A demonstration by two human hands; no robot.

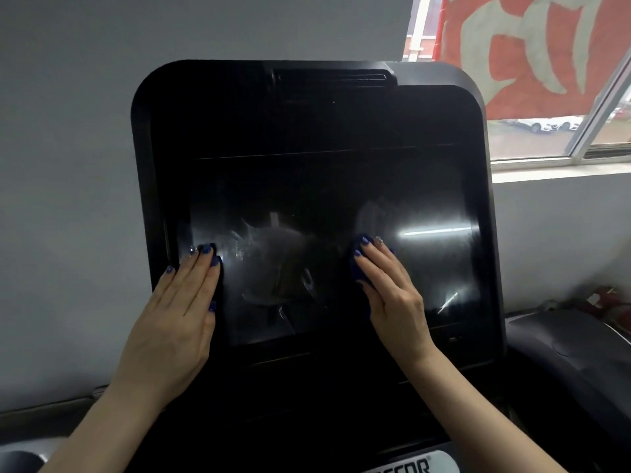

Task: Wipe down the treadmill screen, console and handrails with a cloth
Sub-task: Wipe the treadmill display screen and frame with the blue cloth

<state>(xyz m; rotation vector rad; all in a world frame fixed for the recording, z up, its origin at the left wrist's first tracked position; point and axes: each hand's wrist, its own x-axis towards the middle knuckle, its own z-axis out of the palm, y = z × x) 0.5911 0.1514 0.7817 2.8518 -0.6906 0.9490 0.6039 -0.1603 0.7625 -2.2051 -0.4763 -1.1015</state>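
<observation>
While both palms lie flat on the treadmill screen (pixel 327 254), I keep my left hand (pixel 181 312) at the lower left edge of the glass, fingers (pixel 201 268) extended and closed together, overlapping the black bezel; it grips nothing. My right hand (pixel 389 288) presses near the screen's centre, fingers (pixel 370 259) straight and flattened over a dark blue cloth (pixel 356 271), which shows only as a rim along their left side. The cloth is pinned against the glass rather than clenched. Smears and light streaks cross the dark screen. The console (pixel 403 418) extends below both wrists.
</observation>
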